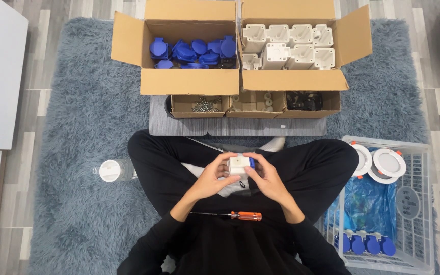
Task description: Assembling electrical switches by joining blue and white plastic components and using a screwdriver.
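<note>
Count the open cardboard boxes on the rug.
5: a large box of blue caps, a large box of white housings, and three small boxes in front, left, middle, right. None looks hidden.

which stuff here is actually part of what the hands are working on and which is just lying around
In use: small white housing with a blue part, held by left hand and right hand; orange-handled screwdriver on the lap; box of blue caps; box of white housings; small box of screws.

Lying about: capped clear bottle; round white lamps in the wire basket.
</note>
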